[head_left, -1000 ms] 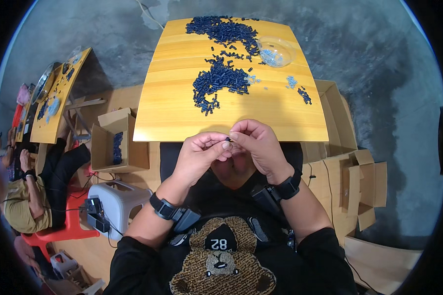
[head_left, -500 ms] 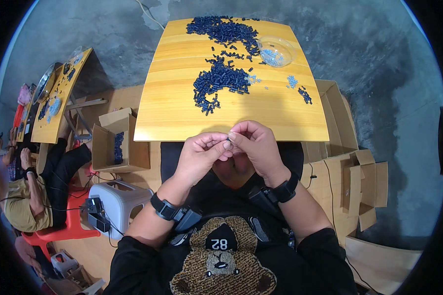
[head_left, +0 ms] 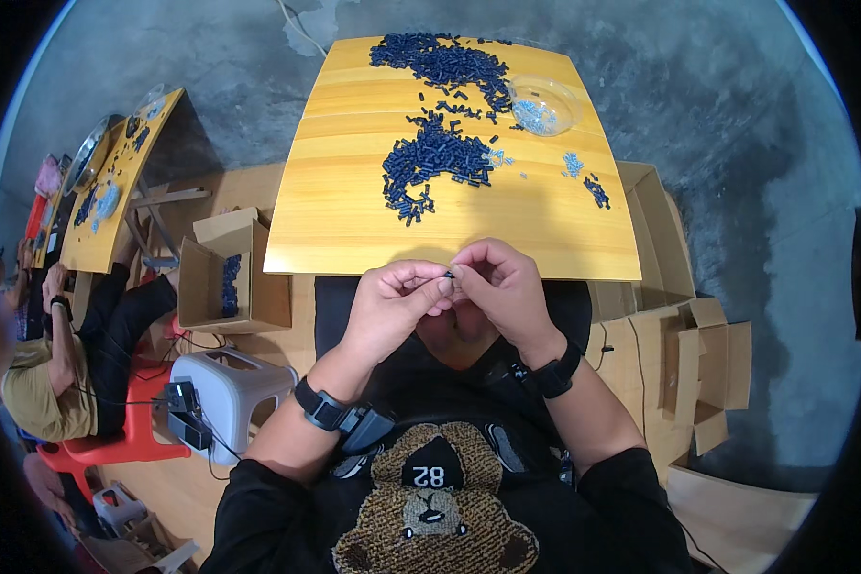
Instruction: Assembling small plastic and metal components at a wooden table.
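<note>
My left hand [head_left: 398, 298] and my right hand [head_left: 503, 292] meet just off the near edge of the wooden table [head_left: 335, 230]. Both pinch one small dark cylindrical piece [head_left: 449, 275] between thumb and forefinger; most of it is hidden by the fingertips. On the tabletop beyond lie a near pile of dark blue cylindrical pieces [head_left: 435, 158] and a larger far pile [head_left: 445, 65]. Small pale blue pieces [head_left: 572, 165] sit at the right, beside a little group of dark pieces [head_left: 596, 191]. More pale pieces are in a clear round bowl [head_left: 543, 105].
An open cardboard box [head_left: 270, 282] with dark pieces stands left of the table. Other cardboard boxes [head_left: 708, 368] are at the right. A grey stool [head_left: 222, 407] with cabled devices is at my left, near a seated person [head_left: 53, 387] and a second table [head_left: 115, 191].
My hands stay together and have shifted only slightly, with the thumbs a little farther apart and the dark piece showing more. The whole view has moved slightly.
</note>
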The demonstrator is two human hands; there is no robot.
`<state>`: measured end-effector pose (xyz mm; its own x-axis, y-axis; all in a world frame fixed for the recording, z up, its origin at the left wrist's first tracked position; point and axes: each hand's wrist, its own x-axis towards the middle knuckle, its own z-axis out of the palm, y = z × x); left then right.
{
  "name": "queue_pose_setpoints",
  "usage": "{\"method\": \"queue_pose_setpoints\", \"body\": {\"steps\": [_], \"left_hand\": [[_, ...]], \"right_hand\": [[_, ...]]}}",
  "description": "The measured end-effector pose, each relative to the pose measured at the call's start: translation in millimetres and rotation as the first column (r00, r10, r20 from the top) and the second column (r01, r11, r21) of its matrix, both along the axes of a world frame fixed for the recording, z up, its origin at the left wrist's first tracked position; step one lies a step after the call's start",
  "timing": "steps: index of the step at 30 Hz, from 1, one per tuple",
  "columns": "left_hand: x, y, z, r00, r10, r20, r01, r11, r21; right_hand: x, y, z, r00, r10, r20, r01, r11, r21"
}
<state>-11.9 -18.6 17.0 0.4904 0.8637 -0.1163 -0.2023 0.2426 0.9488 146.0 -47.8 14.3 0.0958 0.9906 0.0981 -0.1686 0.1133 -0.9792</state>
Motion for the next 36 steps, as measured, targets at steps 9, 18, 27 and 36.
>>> {"method": "queue_pose_setpoints", "body": {"steps": [9, 18, 27, 36], "left_hand": [[-3.7, 0.3, 0.8, 0.999, 0.013, -0.030, -0.011, 0.998, 0.066], [-2.9, 0.9, -1.8, 0.999, 0.029, -0.014, -0.028, 0.997, 0.072], [-4.9, 1.1, -1.1, 0.999, 0.001, -0.033, 0.002, 0.996, 0.085], [-7.8, 3.1, -4.1, 1.000, -0.017, -0.002, 0.017, 0.999, -0.030]], "right_hand": [[-3.5, 1.6, 2.6, 0.999, 0.040, -0.005, -0.040, 0.998, -0.045], [-5.2, 0.3, 5.0, 0.999, -0.001, 0.037, 0.003, 0.999, -0.054], [-4.1, 0.2, 12.3, 0.999, 0.051, 0.005, -0.050, 0.994, -0.099], [14.1, 4.3, 12.9, 0.978, 0.028, -0.207, -0.071, 0.976, -0.205]]}}
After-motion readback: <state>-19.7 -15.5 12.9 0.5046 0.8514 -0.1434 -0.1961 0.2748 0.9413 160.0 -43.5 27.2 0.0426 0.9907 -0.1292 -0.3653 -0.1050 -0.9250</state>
